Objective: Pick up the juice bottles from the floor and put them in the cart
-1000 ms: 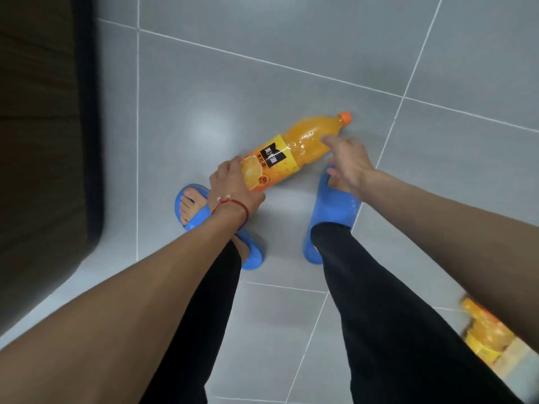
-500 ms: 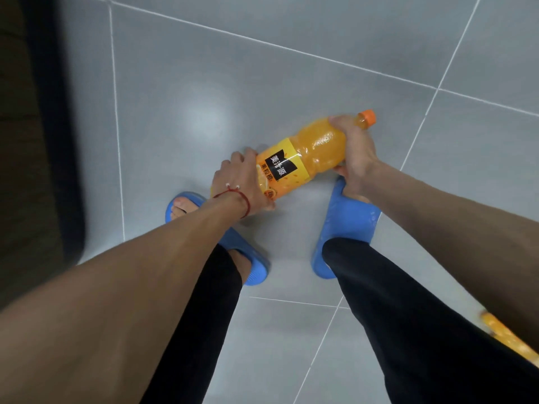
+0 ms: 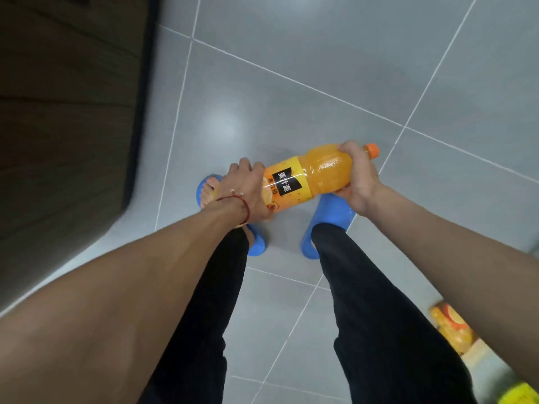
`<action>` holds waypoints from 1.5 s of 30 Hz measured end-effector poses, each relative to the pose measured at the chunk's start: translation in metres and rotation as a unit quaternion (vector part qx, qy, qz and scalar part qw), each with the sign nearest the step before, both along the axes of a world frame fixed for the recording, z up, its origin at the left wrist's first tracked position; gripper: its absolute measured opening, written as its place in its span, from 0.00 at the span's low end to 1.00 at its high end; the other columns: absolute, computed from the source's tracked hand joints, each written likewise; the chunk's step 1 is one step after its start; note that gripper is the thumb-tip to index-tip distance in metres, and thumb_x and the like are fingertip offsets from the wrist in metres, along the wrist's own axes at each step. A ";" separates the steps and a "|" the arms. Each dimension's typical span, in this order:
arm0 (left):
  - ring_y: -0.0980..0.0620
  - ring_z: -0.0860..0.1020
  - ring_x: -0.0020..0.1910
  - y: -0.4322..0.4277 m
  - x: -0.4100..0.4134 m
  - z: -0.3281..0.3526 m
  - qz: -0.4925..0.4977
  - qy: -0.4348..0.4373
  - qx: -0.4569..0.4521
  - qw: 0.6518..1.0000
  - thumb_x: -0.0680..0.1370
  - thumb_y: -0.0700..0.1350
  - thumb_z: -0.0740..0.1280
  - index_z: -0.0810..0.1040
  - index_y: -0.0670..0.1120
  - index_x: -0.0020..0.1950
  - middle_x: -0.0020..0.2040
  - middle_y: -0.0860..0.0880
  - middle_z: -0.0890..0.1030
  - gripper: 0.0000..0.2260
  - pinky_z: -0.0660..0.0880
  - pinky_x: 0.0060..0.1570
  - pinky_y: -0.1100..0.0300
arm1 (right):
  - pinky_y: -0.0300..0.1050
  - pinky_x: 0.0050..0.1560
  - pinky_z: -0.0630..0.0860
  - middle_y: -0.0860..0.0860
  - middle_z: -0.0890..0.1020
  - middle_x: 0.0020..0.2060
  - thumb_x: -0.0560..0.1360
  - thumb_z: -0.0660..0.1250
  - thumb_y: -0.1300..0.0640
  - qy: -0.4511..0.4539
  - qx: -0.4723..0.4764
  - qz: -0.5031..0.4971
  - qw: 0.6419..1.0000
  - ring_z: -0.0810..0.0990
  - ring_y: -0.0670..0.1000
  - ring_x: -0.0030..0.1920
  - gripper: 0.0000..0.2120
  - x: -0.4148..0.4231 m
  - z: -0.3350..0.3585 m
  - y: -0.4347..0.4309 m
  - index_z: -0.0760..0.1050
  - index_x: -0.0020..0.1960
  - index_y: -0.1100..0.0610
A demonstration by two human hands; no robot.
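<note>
An orange juice bottle with a yellow-and-black label and an orange cap is held sideways above the grey tiled floor, over my feet. My left hand, with a red string on its wrist, grips the bottle's base. Near the cap, my right hand is wrapped around the neck end. A second orange juice bottle shows partly at the lower right, behind my right forearm. The cart is not clearly in view.
My feet in blue slippers stand on the grey tiled floor. A dark wooden cabinet or door fills the left side. A pale surface with something yellow-green lies at the bottom right corner.
My right hand closed around the neck of the bottle, which lay on the floor a second ago. Both hands now hold it lifted off the floor, closer to me.
</note>
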State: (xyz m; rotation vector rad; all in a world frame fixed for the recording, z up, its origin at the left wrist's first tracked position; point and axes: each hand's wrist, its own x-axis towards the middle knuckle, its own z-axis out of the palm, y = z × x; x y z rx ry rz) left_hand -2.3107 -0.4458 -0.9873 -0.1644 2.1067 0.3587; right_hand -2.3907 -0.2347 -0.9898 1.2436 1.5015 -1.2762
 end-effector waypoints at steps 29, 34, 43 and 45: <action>0.49 0.77 0.46 -0.063 0.140 0.437 0.310 0.055 0.018 0.949 0.53 0.64 0.77 0.65 0.56 0.65 0.53 0.53 0.74 0.44 0.73 0.42 0.54 | 0.48 0.45 0.80 0.57 0.85 0.60 0.74 0.75 0.48 0.076 -0.057 0.131 0.987 0.84 0.54 0.51 0.25 0.058 0.442 -0.125 0.77 0.69 0.53; 0.50 0.77 0.44 -0.019 0.180 0.470 0.408 0.065 -0.019 0.910 0.52 0.67 0.74 0.67 0.57 0.60 0.50 0.55 0.75 0.40 0.69 0.35 0.56 | 0.45 0.30 0.80 0.55 0.86 0.52 0.73 0.76 0.47 0.063 -0.090 0.235 0.966 0.85 0.53 0.42 0.22 0.069 0.472 -0.121 0.77 0.63 0.52; 0.50 0.78 0.46 0.072 0.262 0.524 0.572 0.122 -0.053 0.809 0.53 0.68 0.74 0.67 0.57 0.60 0.49 0.55 0.75 0.40 0.80 0.46 0.51 | 0.48 0.42 0.81 0.49 0.86 0.51 0.66 0.83 0.46 0.098 -0.181 0.460 0.863 0.87 0.51 0.49 0.32 0.117 0.532 -0.112 0.73 0.66 0.46; 0.50 0.79 0.46 0.088 0.286 0.535 0.601 0.131 -0.064 0.786 0.53 0.69 0.74 0.67 0.57 0.60 0.49 0.55 0.76 0.40 0.80 0.46 0.50 | 0.47 0.41 0.82 0.48 0.88 0.48 0.65 0.83 0.47 0.105 -0.205 0.501 0.834 0.88 0.52 0.48 0.31 0.140 0.546 -0.113 0.76 0.64 0.48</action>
